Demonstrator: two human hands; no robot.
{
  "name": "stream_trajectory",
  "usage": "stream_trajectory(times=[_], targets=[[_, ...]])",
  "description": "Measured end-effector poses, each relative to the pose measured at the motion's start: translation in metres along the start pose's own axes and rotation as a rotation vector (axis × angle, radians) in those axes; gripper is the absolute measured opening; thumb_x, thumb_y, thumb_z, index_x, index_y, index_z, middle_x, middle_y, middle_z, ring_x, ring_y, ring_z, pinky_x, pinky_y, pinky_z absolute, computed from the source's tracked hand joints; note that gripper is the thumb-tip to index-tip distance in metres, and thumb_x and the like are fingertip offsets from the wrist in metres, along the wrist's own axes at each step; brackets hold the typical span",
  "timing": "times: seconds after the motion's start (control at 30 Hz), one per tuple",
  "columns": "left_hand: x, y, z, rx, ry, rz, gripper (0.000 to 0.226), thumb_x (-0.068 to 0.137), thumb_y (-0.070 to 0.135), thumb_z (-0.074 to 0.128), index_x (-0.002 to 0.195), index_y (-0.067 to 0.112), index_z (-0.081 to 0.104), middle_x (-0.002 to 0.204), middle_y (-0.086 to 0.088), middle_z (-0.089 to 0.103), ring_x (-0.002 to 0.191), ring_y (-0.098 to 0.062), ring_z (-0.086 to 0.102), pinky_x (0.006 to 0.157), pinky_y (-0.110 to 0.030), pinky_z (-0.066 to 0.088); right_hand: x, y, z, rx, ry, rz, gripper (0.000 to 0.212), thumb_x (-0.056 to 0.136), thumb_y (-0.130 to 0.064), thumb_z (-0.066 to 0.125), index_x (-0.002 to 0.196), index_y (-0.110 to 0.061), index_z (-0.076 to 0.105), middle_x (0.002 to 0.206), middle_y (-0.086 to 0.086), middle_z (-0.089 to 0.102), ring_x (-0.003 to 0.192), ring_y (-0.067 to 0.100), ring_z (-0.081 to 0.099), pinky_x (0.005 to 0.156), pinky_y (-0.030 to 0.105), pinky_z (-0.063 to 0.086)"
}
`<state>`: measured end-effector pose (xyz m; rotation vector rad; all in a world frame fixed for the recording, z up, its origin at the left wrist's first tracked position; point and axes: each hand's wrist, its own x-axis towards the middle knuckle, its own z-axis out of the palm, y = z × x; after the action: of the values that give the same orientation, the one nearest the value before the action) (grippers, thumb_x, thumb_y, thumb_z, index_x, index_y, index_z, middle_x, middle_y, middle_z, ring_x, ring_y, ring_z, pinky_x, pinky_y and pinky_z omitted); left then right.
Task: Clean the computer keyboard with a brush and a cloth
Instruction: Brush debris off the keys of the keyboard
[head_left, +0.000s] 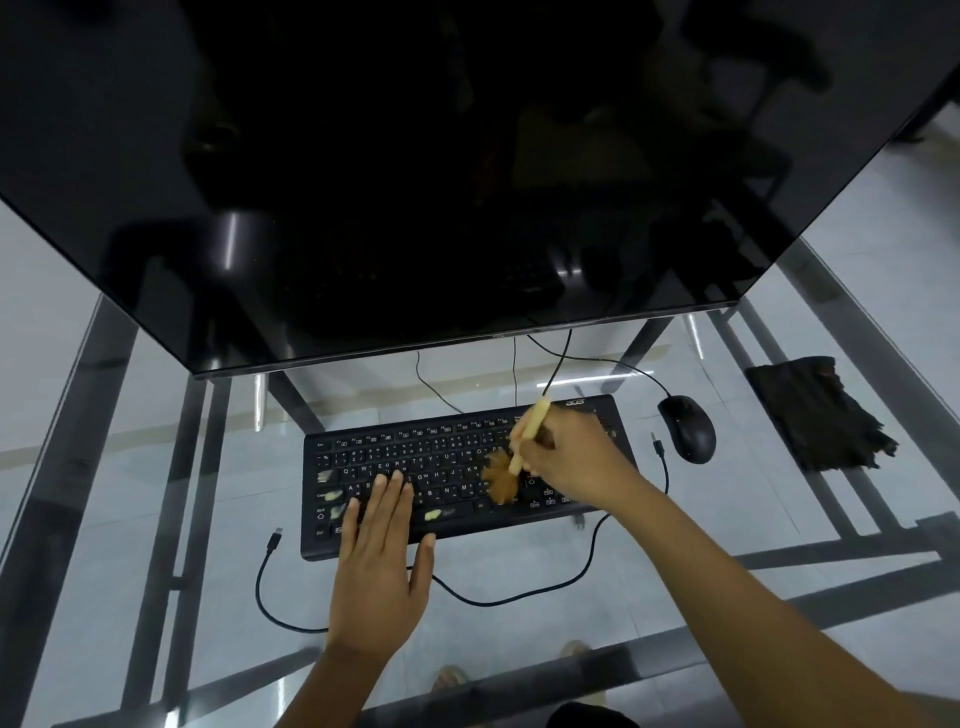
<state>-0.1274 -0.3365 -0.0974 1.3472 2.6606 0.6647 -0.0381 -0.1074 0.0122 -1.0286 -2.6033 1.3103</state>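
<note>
A: Fingers (535, 441) of right hand (574, 457) are closed round the brush (524, 441); bristles are pressed on the keyboard (457, 467), right-centre. Left hand (382, 556) is laid flat, fingers spread, on the left keys.

B: Progress?

A: Brushing judged underway. Pale smudges are seen at left keys and spacebar, so not done. Cloth (815, 410) is left untouched at right of desk (156, 519), beyond the mouse (688, 426). Kbd: black, mid-desk, cable unplugged.

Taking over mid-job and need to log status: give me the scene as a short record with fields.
surface: glass table
keyboard: black, flat, centred before the monitor
left hand: open, palm down on the keyboard's left part
right hand: holds the brush, bristles on the right-side keys
cloth: dark, on the table right of the mouse, untouched
marks: pale smudges on left keys
</note>
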Motion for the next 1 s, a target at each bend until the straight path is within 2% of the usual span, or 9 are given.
stream_trajectory(times=[0.1,0.23,0.37,0.5,0.63,0.7,0.77,0.9,1.0], targets=[[0.009,0.011,-0.003,-0.011,0.025,0.022,0.058,0.097,0.041,0.035,0.144,0.007,0.037,0.154,-0.003,0.031,0.146,-0.016,0.016,0.118,-0.05,0.012,0.005,0.002,-0.002,0.008,0.331,-0.036,0.008,0.093,-0.016,0.056,0.094,-0.016,0.064,0.088,-0.001,0.07,0.067,0.012,0.066,0.059,0.023,0.057],[0.034,0.032,-0.008,-0.002,0.022,0.092,0.062,0.096,0.046,0.041,0.144,0.007,0.036,0.154,-0.005,0.03,0.147,-0.015,0.013,0.117,-0.051,0.012,0.012,-0.001,-0.001,0.13,0.028,0.021,0.008,0.093,-0.019,0.059,0.098,-0.017,0.064,0.085,-0.002,0.071,0.073,0.013,0.07,0.068,0.031,0.06],[0.055,0.051,-0.003,0.055,-0.068,0.13,0.08,0.088,0.064,0.042,0.145,0.008,0.034,0.156,-0.005,0.026,0.147,-0.016,0.012,0.117,-0.049,0.011,0.018,-0.007,-0.004,0.086,0.351,-0.063,0.004,0.094,-0.014,0.057,0.096,-0.012,0.061,0.077,-0.013,0.061,0.064,-0.008,0.059,0.06,0.005,0.042],[0.062,0.056,0.006,0.08,-0.112,0.083,0.092,0.082,0.072,0.041,0.148,0.008,0.027,0.157,-0.007,0.022,0.147,-0.017,0.007,0.118,-0.045,0.003,0.019,-0.004,-0.003,0.114,0.088,-0.007,0.009,0.094,-0.016,0.056,0.097,-0.014,0.064,0.086,0.001,0.071,0.069,0.006,0.067,0.062,0.015,0.054],[0.061,0.054,0.01,0.075,-0.126,0.076,0.101,0.077,0.075,0.044,0.148,0.007,0.024,0.158,-0.007,0.019,0.147,-0.018,0.005,0.117,-0.044,0.001,0.015,0.006,-0.006,0.058,0.392,-0.052,0.008,0.093,-0.014,0.057,0.095,-0.011,0.064,0.087,-0.003,0.068,0.068,0.0,0.061,0.065,0.007,0.048],[0.06,0.053,0.011,0.081,-0.131,0.078,0.104,0.074,0.077,0.045,0.148,0.006,0.025,0.158,-0.008,0.02,0.147,-0.018,0.005,0.117,-0.044,0.001,0.012,0.006,-0.011,0.153,0.175,0.013,0.008,0.093,-0.014,0.057,0.094,-0.013,0.065,0.084,-0.001,0.07,0.072,0.011,0.068,0.069,0.022,0.057],[0.06,0.052,0.012,0.088,-0.139,0.074,0.107,0.071,0.077,0.045,0.148,0.005,0.025,0.158,-0.008,0.018,0.147,-0.018,0.004,0.117,-0.043,0.0,0.006,0.004,-0.01,0.056,-0.089,0.029,0.009,0.092,-0.014,0.056,0.093,-0.013,0.065,0.077,-0.001,0.069,0.065,0.012,0.068,0.062,0.023,0.058],[0.06,0.056,0.014,0.106,-0.144,0.073,0.108,0.072,0.078,0.046,0.148,0.004,0.025,0.158,-0.009,0.018,0.147,-0.018,0.003,0.117,-0.045,0.0,0.005,0.007,-0.012,-0.003,0.264,-0.038,0.008,0.091,-0.012,0.056,0.09,-0.013,0.064,0.074,-0.005,0.064,0.056,0.003,0.06,0.05,0.012,0.046],[0.06,0.058,0.014,0.088,-0.139,0.066,0.105,0.074,0.077,0.046,0.148,0.005,0.025,0.158,-0.009,0.017,0.147,-0.018,0.001,0.118,-0.046,0.0,0.0,0.002,-0.013,-0.014,-0.108,-0.054,0.009,0.09,-0.015,0.057,0.09,-0.014,0.066,0.077,-0.001,0.068,0.064,0.007,0.064,0.056,0.02,0.052]])
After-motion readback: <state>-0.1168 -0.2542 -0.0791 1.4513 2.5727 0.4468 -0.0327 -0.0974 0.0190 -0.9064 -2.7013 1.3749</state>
